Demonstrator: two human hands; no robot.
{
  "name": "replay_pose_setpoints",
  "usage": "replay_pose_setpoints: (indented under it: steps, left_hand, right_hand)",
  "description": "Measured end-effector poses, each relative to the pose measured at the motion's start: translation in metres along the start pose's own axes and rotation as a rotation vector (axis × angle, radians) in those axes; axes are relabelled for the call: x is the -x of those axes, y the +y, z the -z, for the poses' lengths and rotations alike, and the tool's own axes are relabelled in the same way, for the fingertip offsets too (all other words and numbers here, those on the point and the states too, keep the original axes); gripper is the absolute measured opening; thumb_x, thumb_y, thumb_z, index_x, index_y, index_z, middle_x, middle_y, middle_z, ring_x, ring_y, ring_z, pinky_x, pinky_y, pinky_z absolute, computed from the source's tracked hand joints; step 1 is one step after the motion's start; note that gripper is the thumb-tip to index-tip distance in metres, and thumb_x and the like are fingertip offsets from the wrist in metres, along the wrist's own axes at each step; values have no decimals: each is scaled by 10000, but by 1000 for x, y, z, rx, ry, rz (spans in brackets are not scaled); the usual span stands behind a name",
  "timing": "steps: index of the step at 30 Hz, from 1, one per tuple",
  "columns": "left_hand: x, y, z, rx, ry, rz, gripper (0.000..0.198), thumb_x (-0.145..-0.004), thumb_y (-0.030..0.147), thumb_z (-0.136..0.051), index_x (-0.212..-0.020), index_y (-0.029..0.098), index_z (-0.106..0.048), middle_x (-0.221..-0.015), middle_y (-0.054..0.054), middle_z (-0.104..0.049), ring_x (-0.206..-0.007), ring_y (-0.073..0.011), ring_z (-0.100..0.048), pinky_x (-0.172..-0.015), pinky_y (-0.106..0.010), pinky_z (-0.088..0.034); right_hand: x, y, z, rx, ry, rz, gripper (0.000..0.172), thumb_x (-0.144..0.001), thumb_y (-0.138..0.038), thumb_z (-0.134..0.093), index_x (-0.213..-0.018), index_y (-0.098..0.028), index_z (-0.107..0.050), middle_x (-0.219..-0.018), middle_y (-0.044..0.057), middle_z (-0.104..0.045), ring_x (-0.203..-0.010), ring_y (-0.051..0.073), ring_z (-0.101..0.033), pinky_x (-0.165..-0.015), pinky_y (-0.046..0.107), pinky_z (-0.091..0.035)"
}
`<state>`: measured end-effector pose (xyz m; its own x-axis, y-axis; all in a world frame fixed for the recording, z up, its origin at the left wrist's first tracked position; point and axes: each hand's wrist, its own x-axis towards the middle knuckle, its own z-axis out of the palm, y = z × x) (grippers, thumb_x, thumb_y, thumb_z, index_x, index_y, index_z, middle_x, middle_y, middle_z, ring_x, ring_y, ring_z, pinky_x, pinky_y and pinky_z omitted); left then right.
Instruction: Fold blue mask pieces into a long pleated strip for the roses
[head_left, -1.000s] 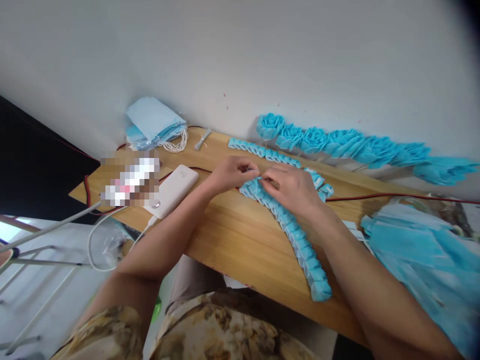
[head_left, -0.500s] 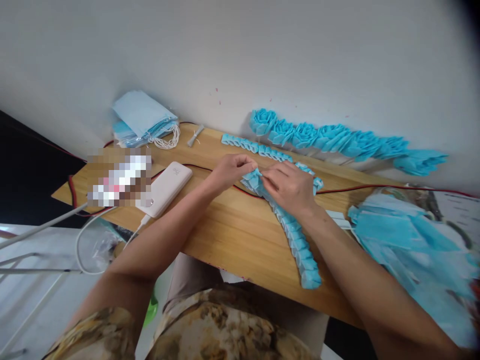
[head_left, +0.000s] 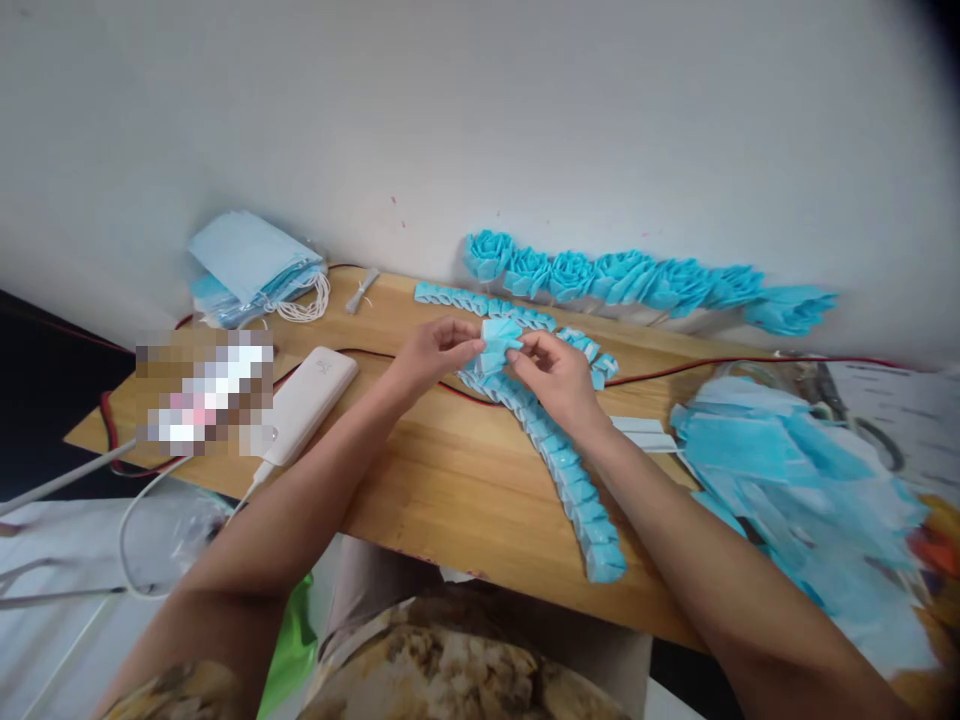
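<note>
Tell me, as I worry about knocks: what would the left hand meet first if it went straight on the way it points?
Most likely the right hand: the left hand points rightward at it, and both pinch the same folded blue piece. Depth is unclear, but they look nearly touching.

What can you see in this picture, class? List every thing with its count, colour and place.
table: one, light wood, against the wall
folded strip: one, blue, curving across the table, far end raised
second folded strip: one, blue, behind the hands
roses: a row of several, blue, along the wall
mask stack: one, pale blue, far left corner
tie bundle: one, white, right of the stack
power bank: one, white, left of the hands
red cable: one, across the table
mask pieces: a heap, blue, right end
left hand: pinching the strip's raised end
right hand: pinching the same end
</note>
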<state>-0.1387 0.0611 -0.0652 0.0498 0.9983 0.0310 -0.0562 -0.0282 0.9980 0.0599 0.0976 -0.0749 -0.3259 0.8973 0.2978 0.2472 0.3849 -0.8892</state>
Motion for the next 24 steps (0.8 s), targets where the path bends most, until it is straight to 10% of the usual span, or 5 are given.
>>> replay_pose_setpoints:
  steps: [24]
  left_hand:
    - [5,-2,-3,-120,-39,-22,328,-771,458,-757,-709,150,-660,-651,11,-591,-624,-106,-509,-621,-254,-406]
  right_hand:
    - [0,-3,3,-151,-187,-136,312,-806,-415,-682,-640,-221,-502,-585,-49,-482,-568,113,-474,-556,271,-346]
